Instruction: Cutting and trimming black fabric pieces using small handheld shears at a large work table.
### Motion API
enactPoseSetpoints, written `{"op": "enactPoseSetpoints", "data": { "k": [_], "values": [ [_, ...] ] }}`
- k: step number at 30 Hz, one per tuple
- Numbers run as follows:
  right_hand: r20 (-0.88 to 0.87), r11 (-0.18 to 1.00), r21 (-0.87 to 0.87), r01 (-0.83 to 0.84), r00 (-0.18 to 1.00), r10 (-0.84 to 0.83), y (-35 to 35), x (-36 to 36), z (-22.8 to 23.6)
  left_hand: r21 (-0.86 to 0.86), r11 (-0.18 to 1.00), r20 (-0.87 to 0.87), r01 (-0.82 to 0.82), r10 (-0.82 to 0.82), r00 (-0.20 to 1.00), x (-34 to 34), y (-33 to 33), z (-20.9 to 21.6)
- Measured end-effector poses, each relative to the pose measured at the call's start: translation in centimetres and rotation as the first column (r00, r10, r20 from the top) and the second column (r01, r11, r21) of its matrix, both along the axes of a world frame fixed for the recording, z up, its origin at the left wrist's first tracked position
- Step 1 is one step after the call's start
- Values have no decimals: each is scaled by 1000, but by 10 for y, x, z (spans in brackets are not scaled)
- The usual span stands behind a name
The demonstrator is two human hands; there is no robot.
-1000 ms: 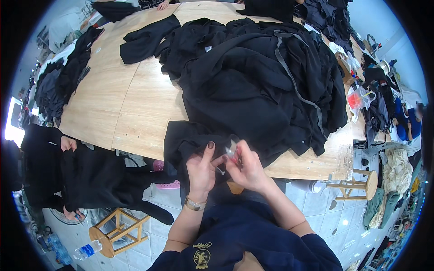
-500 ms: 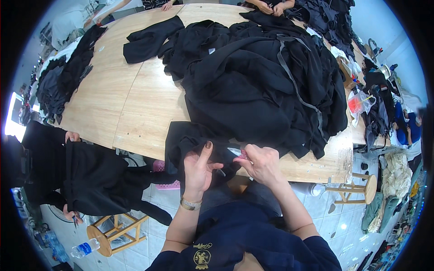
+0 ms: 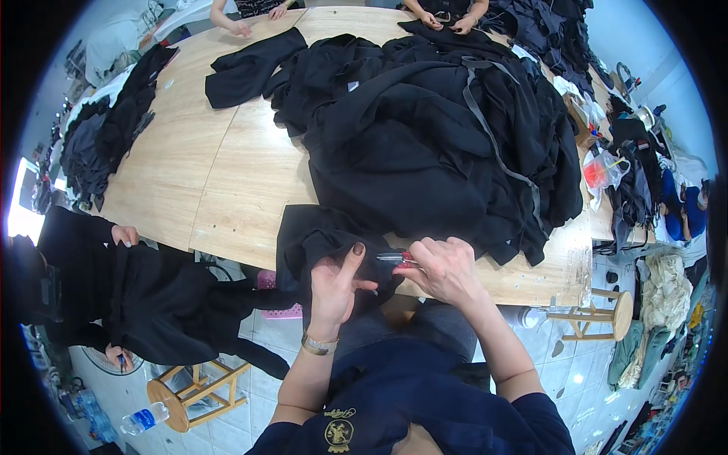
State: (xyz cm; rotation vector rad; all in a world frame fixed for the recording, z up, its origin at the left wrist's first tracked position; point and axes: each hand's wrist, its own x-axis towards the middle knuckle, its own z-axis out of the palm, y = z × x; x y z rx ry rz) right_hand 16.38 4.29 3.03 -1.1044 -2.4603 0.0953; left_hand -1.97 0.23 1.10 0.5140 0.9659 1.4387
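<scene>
My right hand [image 3: 442,269] is closed round a small pair of thread snips [image 3: 390,258] with red handles. Their metal blades point left, toward my left hand [image 3: 332,292]. A black garment [image 3: 299,227] lies at the table's near edge, and part of it hangs down between my hands. My left hand grips this cloth, the thumb raised and some fingers hidden in the folds. Just beyond, a big heap of black garments [image 3: 409,144] covers much of the table, with a grey strip [image 3: 485,125] running over it.
The wooden table [image 3: 227,182] stretches ahead. At left, a person [image 3: 68,280] holds a black garment [image 3: 167,303]; other people's hands [image 3: 447,23] show at the far edge. Wooden stools [image 3: 178,406] stand on the tiled floor. A bag with a red drink [image 3: 599,173] hangs at right.
My right hand has turned slightly, so the snips now lie more level and nearer my left thumb. The people's hands across the table have shifted.
</scene>
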Motion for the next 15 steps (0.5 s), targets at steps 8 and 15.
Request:
{"op": "enactPoseSetpoints", "data": {
  "k": [8,15],
  "values": [
    [-422,900,-435,5,882,-209,-6,-2,-5,9,1000,62,-16,16,998,2,0,0],
    [-614,823,-563,-71,703,-359,-13,-34,-13,57,998,161,23,-32,987,14,-4,3]
  ]
}}
